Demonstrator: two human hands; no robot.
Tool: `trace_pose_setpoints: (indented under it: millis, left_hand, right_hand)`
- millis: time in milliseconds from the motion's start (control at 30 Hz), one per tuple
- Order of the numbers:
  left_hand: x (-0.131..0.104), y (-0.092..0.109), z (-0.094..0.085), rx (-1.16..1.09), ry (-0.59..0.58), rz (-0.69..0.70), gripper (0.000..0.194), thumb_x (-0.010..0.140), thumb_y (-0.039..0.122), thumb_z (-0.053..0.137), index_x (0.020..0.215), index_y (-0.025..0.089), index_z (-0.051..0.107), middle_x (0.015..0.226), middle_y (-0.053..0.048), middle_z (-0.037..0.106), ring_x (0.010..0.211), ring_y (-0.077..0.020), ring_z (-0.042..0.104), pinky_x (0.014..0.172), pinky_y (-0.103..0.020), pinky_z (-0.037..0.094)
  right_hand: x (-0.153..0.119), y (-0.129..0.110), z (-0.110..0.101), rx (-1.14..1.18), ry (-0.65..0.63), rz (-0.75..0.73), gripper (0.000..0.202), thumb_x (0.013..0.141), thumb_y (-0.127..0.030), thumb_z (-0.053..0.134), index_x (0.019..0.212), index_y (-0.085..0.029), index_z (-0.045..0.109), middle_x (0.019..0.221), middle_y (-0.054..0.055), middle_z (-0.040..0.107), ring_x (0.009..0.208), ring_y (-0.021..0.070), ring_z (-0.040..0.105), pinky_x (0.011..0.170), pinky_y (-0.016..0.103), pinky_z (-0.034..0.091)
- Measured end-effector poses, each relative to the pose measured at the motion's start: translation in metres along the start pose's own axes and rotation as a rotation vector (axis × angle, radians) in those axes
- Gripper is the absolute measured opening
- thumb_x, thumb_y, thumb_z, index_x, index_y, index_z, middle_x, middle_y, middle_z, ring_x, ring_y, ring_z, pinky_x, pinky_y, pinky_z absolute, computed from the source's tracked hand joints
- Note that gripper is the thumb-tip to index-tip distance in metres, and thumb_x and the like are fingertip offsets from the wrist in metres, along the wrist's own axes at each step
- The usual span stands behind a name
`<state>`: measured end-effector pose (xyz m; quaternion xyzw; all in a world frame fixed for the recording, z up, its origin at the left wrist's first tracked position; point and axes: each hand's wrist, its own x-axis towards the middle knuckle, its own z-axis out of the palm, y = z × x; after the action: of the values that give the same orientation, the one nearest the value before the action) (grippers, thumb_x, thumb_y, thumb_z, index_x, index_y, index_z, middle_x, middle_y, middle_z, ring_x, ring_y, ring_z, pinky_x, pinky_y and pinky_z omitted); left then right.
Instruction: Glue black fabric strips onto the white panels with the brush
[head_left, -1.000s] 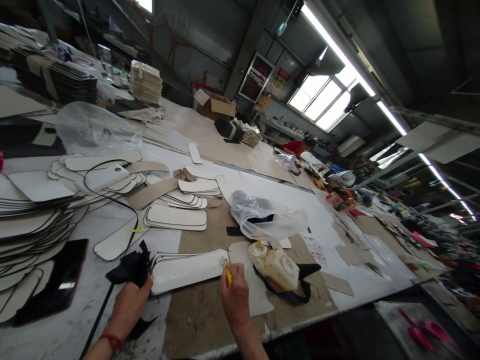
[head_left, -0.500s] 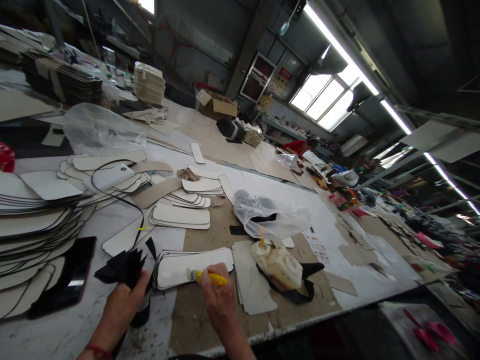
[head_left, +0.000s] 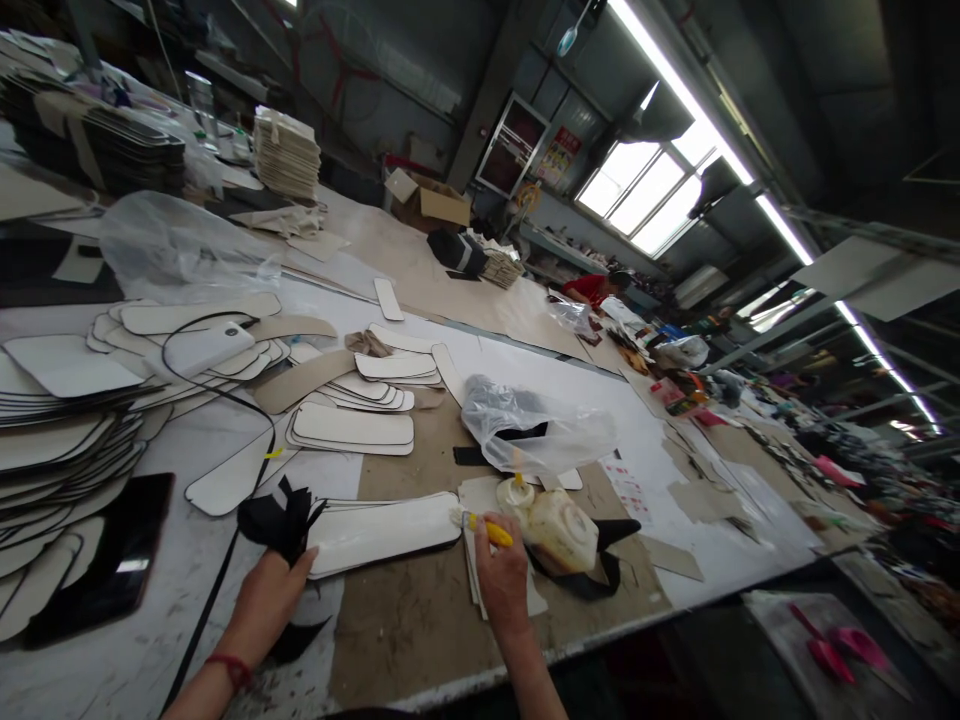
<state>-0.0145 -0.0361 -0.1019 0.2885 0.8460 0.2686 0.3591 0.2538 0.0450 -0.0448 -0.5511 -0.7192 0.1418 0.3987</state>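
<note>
Head view shows both my hands low on the counter [head_left: 420, 640], set apart with a white panel [head_left: 382, 535] between them. My right hand [head_left: 501, 580] is closed around a yellow-handled brush [head_left: 484, 527]; its pale tip rests at the panel's right end. My left hand [head_left: 271, 597] is closed on a bunch of black pieces [head_left: 281, 520] that fan out above my thumb, just at the panel's left end. A red band [head_left: 229, 668] sits on that wrist. The panel lies flat on top of a short stack of like panels, on brown card.

Just right of my right hand stands a cream glue jug [head_left: 559, 530] on a black scrap, its capped spout toward the brush. Beyond the jug lies a clear plastic bag [head_left: 536, 430] with dark pieces inside. Ahead of the panel sit more stacks of white panels [head_left: 351, 430], and a black cord [head_left: 255, 420] loops across them toward my left arm. Left of my left hand lies a dark glossy sheet [head_left: 112, 570], with a big pile of panels [head_left: 60, 440] behind it. Far up the counter sit a cardboard box [head_left: 431, 205] and a person in red [head_left: 596, 290], well away from me.
</note>
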Motion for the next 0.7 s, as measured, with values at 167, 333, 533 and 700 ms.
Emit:
trace_pose_setpoints:
  millis: [167,333,533,700]
  left_hand:
    - [-0.014,-0.002,-0.014,-0.172,-0.027,0.01,0.057,0.068,0.063,0.044,0.098,0.016,0.059,0.093,-0.012,0.065,0.095,-0.0298,0.058,0.078,-0.035,0.043]
    - [-0.057,0.016,-0.035,-0.784,-0.355,-0.064,0.036,0.075,0.054,0.052,0.081,0.018,0.055,0.062,0.002,0.05,0.053,-0.011,0.041,0.048,-0.024,0.033]
    - [-0.072,0.02,-0.05,-0.887,-0.384,-0.152,0.043,0.069,0.052,0.064,0.087,0.014,0.06,0.063,0.002,0.051,0.054,-0.0071,0.04,0.047,-0.018,0.032]
    - [-0.07,0.004,-0.061,-0.958,-0.387,-0.159,0.039,0.072,0.047,0.065,0.09,0.013,0.06,0.068,0.0,0.052,0.061,-0.0074,0.045,0.054,-0.017,0.036]
  right_hand:
    - [0.003,-0.032,-0.022,0.045,-0.038,-0.051,0.019,0.091,-0.03,0.042,0.085,-0.018,0.056,0.084,0.007,0.055,0.082,0.0196,0.053,0.079,0.034,0.043]
    - [0.002,-0.073,-0.002,0.281,-0.327,0.028,0.026,0.094,-0.034,0.033,0.086,-0.02,0.054,0.086,0.005,0.054,0.081,0.0172,0.052,0.075,0.029,0.042]
    - [-0.009,-0.112,0.052,0.429,-0.615,0.003,0.026,0.094,-0.036,0.031,0.083,-0.02,0.049,0.079,0.002,0.051,0.074,0.0148,0.05,0.07,0.026,0.04]
    - [-0.022,-0.115,0.077,0.367,-0.857,0.077,0.04,0.09,-0.047,0.038,0.069,-0.018,0.054,0.06,-0.001,0.048,0.059,0.0126,0.045,0.058,0.025,0.034]
